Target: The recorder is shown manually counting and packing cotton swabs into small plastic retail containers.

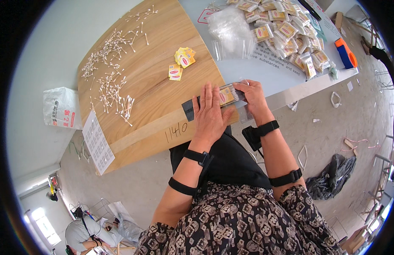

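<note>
My left hand [210, 114] lies flat, fingers spread, pressing on a small clear packet of cotton swabs [229, 94] with a yellow and red label, which rests on a dark strip at the wooden board's [150, 80] front edge. My right hand [253, 97] grips the packet's right end with fingers curled over it. Loose cotton swabs [112, 85] lie scattered over the left of the board. A few yellow label cards [182, 61] sit in the board's middle.
A heap of filled swab packets [290, 34] and a pile of clear bags [231, 32] lie on the grey table behind. An orange and blue tape dispenser [346, 53] sits at its right edge. A white bag [61, 108] hangs left. Another person crouches at the lower left.
</note>
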### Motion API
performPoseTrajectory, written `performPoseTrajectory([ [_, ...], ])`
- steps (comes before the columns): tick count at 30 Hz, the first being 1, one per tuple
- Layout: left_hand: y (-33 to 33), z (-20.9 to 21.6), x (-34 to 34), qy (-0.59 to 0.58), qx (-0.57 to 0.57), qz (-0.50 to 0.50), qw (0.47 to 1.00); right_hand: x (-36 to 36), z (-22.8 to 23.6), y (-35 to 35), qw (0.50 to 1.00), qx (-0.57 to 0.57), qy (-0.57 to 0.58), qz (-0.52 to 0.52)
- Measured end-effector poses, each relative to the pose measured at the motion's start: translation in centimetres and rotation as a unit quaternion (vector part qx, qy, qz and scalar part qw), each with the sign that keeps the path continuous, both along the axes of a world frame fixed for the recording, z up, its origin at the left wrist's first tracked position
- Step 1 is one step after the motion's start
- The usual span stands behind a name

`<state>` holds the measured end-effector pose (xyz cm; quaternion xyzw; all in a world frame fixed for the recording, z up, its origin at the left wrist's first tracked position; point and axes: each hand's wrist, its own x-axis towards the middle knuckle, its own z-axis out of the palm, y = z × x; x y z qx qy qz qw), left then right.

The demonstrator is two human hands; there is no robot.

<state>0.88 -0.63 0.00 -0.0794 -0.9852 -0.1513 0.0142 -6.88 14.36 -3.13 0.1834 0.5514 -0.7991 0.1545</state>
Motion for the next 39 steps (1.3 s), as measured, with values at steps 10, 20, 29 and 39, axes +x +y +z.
performPoseTrajectory([
  [10,-0.2,-0.6,0.4,-0.009,-0.027,0.079,0.996,0.3,0.2,-0.4,0.999,-0.023,0.020,-0.017],
  [20,0.2,0.3,0.5,-0.015,-0.023,0.046,0.999,0.3,-0.1,-1.0,0.996,0.034,0.065,-0.045],
  [29,0.5,0.2,1.1,0.008,-0.033,0.031,0.999,0.4,1.1,-1.0,0.997,0.045,0.050,-0.024],
  [39,-0.2,0.2,1.7,-0.002,0.011,0.049,0.999,1.1,0.6,-1.1,1.000,0.015,0.028,-0.003],
])
